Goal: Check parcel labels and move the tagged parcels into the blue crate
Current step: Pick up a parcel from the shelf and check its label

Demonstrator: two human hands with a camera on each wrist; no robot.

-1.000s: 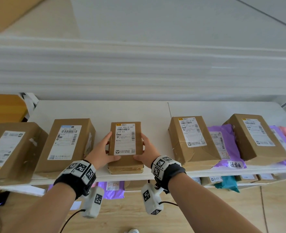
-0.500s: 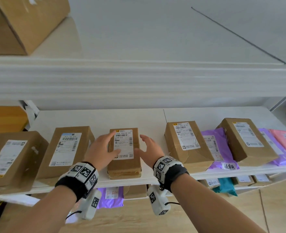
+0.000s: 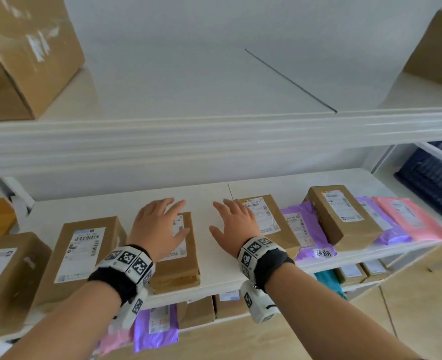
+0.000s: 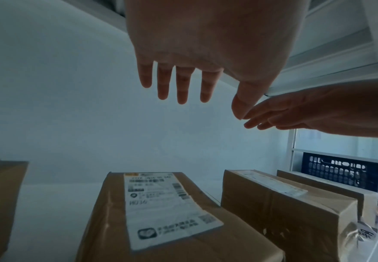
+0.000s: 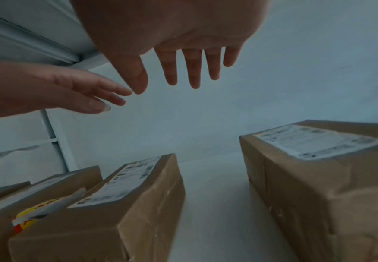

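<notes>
Hands spread flat, holding nothing: left hand hovers over the small brown label-up cardboard parcel, right hand beside it, probably label-checking.

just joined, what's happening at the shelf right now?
A person is sorting parcels on a white shelf. Both hands are open and hold nothing: the left hand hovers over the small brown cardboard parcel with a white label, and the right hand hangs above the bare gap beside it. That parcel lies flat on the shelf. More brown boxes plus purple and pink mailer bags line the row. The dark blue slotted crate sits at the far right.
</notes>
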